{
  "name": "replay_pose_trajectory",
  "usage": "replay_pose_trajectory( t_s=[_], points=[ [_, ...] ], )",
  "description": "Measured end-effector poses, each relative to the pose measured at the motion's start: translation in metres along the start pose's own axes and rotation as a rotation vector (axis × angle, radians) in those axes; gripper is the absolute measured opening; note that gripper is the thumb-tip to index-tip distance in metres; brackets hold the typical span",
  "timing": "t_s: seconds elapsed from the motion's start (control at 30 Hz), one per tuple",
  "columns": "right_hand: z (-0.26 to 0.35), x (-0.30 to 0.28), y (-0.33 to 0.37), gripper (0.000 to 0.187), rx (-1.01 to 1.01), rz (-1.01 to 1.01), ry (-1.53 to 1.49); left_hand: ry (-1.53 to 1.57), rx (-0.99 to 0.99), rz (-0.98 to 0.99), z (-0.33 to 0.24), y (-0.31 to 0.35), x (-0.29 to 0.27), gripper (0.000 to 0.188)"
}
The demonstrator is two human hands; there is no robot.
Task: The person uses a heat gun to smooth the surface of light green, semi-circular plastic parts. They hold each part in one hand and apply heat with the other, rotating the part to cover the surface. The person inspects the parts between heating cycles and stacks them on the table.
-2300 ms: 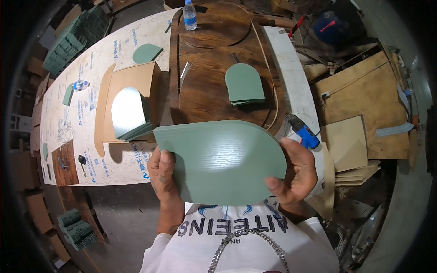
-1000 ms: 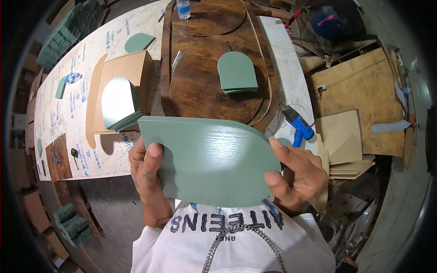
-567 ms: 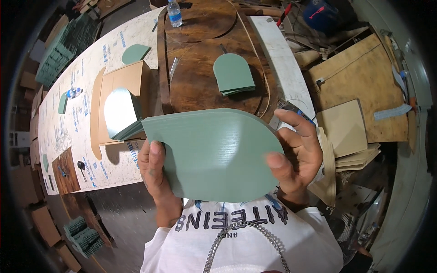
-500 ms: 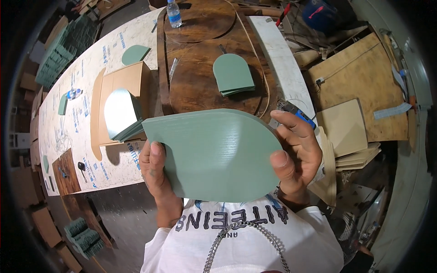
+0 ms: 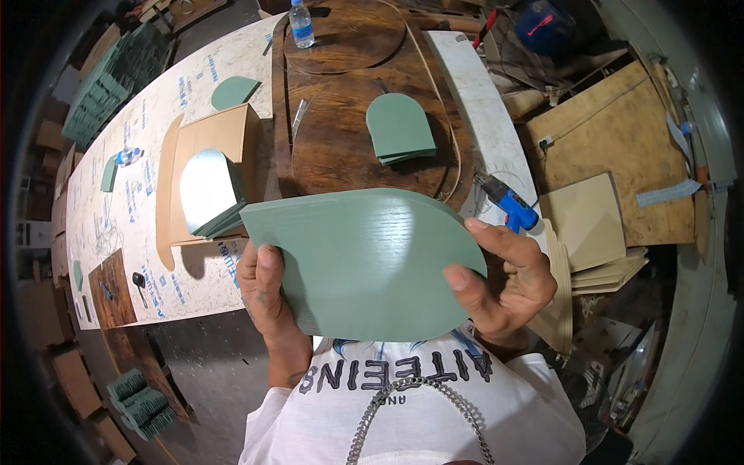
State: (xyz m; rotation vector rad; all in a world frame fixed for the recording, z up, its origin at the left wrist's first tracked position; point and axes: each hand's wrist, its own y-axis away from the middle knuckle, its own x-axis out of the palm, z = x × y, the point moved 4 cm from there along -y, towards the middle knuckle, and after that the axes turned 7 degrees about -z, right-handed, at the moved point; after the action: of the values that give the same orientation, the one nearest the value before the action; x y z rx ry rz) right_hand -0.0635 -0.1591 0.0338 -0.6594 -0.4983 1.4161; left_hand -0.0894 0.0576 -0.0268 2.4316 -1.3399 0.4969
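Observation:
A green arch-shaped board (image 5: 372,267) is held up in front of my chest, its rounded end to the right and its straight end to the left. My left hand (image 5: 267,291) grips the straight end, thumb on the face and the other fingers out of sight behind. At the rounded end, my right hand (image 5: 508,283) has its thumb on the face and its index finger along the upper curved edge. Beyond it, a small stack of like green boards (image 5: 399,124) rests on a dark wooden surface (image 5: 333,147).
On the left, an open cardboard box (image 5: 232,136) bears a stack of arch-shaped boards (image 5: 205,194) on a white printed table (image 5: 147,256). A water bottle (image 5: 301,27) stands at the back. To the right lie a blue power tool (image 5: 508,203) and beige sheets (image 5: 589,221).
My right hand has shifted on the curved edge, its index finger lowered onto the rim and its thumb further in over the face. The blue power tool now shows more fully.

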Motion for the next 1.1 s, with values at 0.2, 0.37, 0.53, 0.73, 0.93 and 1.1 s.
replay_pose_trajectory(
  t_s=[0.2,0.37,0.53,0.73,0.93,1.1],
  points=[
    [0.002,0.001,-0.004,0.035,0.125,0.137,0.008,-0.063,0.033,0.177,-0.013,-0.007,-0.007,0.036],
    [0.005,0.002,-0.010,0.030,0.034,0.227,0.022,-0.051,-0.034,0.211,-0.020,-0.008,-0.007,0.035],
    [0.003,0.004,-0.010,0.030,0.172,0.315,-0.099,-0.086,-0.074,0.189,-0.027,-0.004,0.000,0.031],
    [0.003,0.008,-0.013,0.034,0.230,0.456,-0.129,-0.121,-0.127,0.293,-0.029,-0.006,0.005,0.025],
    [0.001,0.012,-0.017,0.034,0.318,0.518,-0.123,-0.167,-0.129,0.401,-0.027,-0.012,0.004,0.024],
    [0.001,0.018,-0.019,0.037,0.315,0.471,-0.040,-0.191,-0.154,0.415,-0.027,-0.013,0.004,0.027]
  ],
)
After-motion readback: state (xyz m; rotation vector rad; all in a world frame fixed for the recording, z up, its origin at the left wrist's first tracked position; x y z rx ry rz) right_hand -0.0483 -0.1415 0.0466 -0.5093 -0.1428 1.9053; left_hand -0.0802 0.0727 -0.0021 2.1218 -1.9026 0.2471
